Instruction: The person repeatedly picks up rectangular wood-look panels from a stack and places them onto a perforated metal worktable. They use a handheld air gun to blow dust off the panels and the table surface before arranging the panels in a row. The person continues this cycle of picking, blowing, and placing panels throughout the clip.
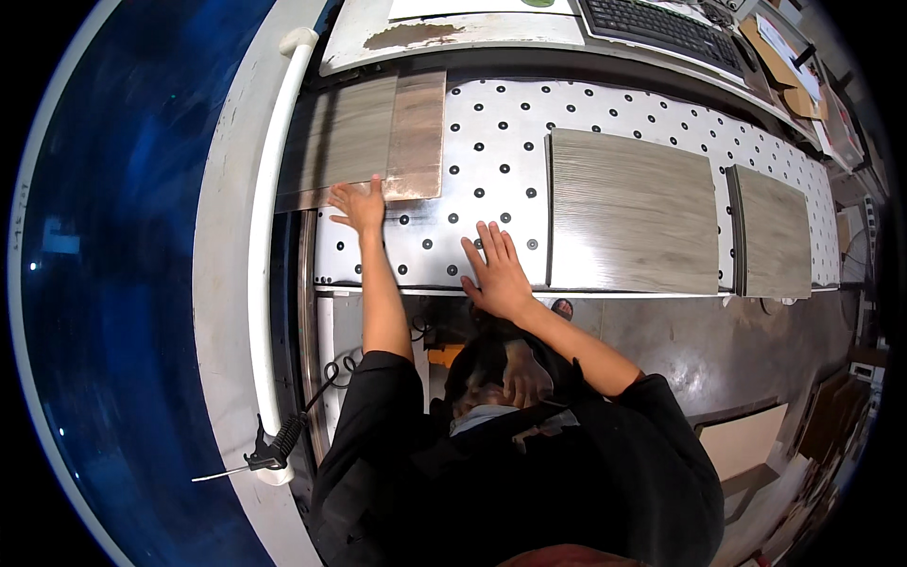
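My left hand [357, 206] is spread, its fingers touching the near edge of a brown wood-look board [416, 170]. A grey wood-grain panel [351, 123] lies on that board, and both reach leftward to the machine's white rail. My right hand [501, 276] rests open, fingers stretched, on the white table top [487, 213] dotted with black round studs; it holds nothing. To its right lies a stack of grey wood-grain planks [633, 213], and beyond that a smaller stack [775, 231] of similar planks.
A white tubular rail [269, 227] runs along the left beside a dark blue glossy panel [113, 283]. An air blow gun [272, 455] with a coiled hose hangs at its lower end. Behind the table, a shelf carries a black keyboard [661, 36]. Boards [746, 439] lean at the lower right.
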`<state>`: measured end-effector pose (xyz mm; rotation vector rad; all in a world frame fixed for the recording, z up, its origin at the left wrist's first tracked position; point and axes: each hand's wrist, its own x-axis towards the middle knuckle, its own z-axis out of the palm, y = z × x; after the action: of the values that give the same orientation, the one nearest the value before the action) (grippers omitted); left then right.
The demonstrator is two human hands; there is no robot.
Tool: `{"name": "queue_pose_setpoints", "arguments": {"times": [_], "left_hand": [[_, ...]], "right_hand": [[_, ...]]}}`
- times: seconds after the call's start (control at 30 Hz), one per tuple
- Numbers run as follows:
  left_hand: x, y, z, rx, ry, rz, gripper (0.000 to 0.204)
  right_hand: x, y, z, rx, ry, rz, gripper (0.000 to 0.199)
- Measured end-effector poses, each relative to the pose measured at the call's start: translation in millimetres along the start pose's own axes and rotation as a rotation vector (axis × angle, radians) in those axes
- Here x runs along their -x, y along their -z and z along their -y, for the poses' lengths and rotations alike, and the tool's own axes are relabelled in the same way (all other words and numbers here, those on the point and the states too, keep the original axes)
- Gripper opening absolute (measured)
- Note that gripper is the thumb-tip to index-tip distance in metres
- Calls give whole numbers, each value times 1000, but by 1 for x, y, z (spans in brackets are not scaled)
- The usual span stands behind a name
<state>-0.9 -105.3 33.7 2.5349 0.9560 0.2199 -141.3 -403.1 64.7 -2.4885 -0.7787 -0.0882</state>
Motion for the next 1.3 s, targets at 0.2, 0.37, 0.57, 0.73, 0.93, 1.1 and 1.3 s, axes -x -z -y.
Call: {"name": "queue_pose_setpoints", "arguments": {"times": [0.2,0.37,0.57,0.73,0.93,1.1,1.3], "left_hand": [[-37,19,32,56,52,15,106],[-42,22,42,63,49,-31,101],[-48,34,36,273,164,54,128],[-60,23,55,159,140,-55,134],[-57,15,50,86,100,-121,129],[-48,15,57,105,5,-212,121],[-48,12,57,49,22,-192,122]], "right_hand": [[-2,2,4,19,-19,31,67],[-1,1,5,20,-10,19,68],[-18,6,2,-96,-43,52,74],[-91,1,-16,-35,-70,-8,85],[-162,6,-44,142,-35,108,84],[-165,-5,-54,281,135,126,77],[-166,-10,-60,315,180,83,74]]}}
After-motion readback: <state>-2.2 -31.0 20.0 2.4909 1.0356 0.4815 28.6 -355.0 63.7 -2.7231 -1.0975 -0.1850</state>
